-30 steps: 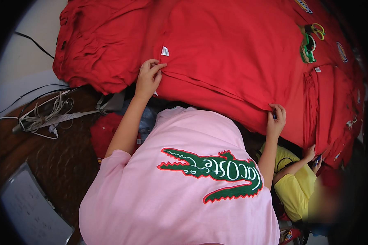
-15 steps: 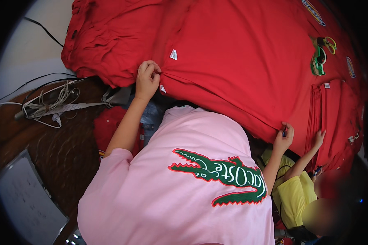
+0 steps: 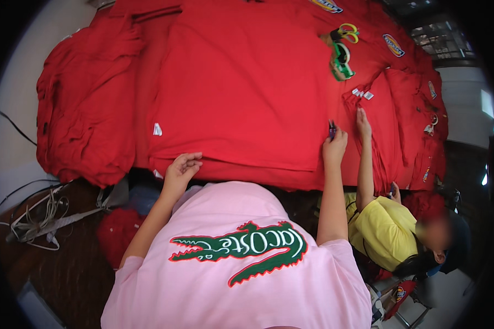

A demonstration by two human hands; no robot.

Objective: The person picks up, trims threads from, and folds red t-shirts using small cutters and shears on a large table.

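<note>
A red shirt (image 3: pixel 241 93) lies spread flat in front of me, its lower edge toward me, with a white label (image 3: pixel 157 129) near its left corner. Over that near edge is my left hand (image 3: pixel 182 169), fingers loosely bent and apart, with no thing seen in it. At the shirt's right edge my right hand (image 3: pixel 335 146) is closed around small dark thread snips (image 3: pixel 332 129), which point away from me; the fingers partly hide them. More red cloth shows beneath the shirt along the near edge.
A heap of red garments (image 3: pixel 88 104) rises at the left. Yellow-handled scissors (image 3: pixel 348 33) and a green tape dispenser (image 3: pixel 341 63) lie beyond the shirt. On my right, a co-worker's hand (image 3: pixel 363 123) rests on folded red garments. Tangled cables (image 3: pixel 41 211) are at the lower left.
My left hand has let go of the pinched cloth and opened. The shirt's near edge now lies flatter and straighter. My right hand keeps the snips. The whole view has shifted.
</note>
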